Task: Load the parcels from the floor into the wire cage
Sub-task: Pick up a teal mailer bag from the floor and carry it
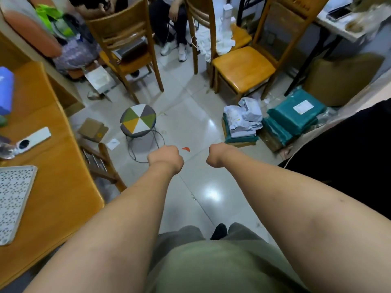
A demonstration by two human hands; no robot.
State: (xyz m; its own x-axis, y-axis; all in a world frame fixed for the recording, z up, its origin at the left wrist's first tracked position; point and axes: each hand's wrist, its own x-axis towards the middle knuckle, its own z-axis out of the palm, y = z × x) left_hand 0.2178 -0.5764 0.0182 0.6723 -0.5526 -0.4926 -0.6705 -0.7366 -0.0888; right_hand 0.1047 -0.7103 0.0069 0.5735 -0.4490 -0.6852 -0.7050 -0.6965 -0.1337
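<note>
Both my arms stretch out over the tiled floor. My left hand [165,157] and my right hand [218,154] are each curled into a fist and hold nothing. To the right on the floor lie parcels: a pile of white and grey mailer bags [243,119] on a flat teal parcel [240,138], and beside them a stack of teal mailer bags [293,118] with a white label. The parcels sit a little beyond and right of my right hand. No wire cage shows in the view.
A small round stool [138,120] with a patchwork seat stands left of centre. Wooden chairs [243,68] stand behind, a wooden table [53,176] at left. A small cardboard box [93,129] lies by the table. A seated person's legs [173,28] show at the top.
</note>
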